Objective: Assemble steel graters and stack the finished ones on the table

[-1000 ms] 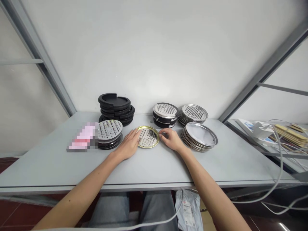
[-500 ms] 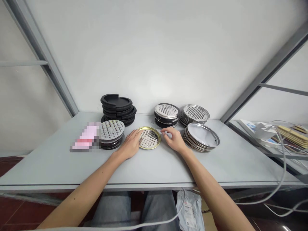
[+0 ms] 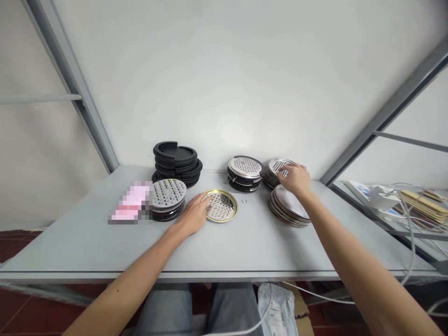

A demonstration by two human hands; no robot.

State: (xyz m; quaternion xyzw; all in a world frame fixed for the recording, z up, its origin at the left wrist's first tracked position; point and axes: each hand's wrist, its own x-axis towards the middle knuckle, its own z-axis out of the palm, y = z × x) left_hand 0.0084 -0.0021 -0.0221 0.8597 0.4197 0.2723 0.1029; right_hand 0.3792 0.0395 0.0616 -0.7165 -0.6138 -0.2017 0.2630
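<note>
A gold-rimmed perforated disc (image 3: 221, 206) lies flat on the grey table (image 3: 224, 242). My left hand (image 3: 193, 214) rests open on the table with its fingertips on the disc's left rim. My right hand (image 3: 293, 178) reaches to the back right, fingers spread over a stack of slotted metal lids (image 3: 276, 171); it holds nothing that I can see. Just in front of it sits a stack of plain metal lids (image 3: 287, 208), partly covered by my forearm. A small metal ring (image 3: 244, 201) lies on the table right of the gold disc.
A stack of black round bases (image 3: 177, 160) stands at the back left. A perforated disc on a black base (image 3: 168, 197) sits beside a blurred pink patch (image 3: 131, 203). Another assembled black-and-metal stack (image 3: 245, 172) stands behind the gold disc. Cables and papers (image 3: 402, 196) lie at right.
My right hand left the gold disc's right side and moved up and right onto the slotted lids. The small ring now shows on the table. My left hand stayed.
</note>
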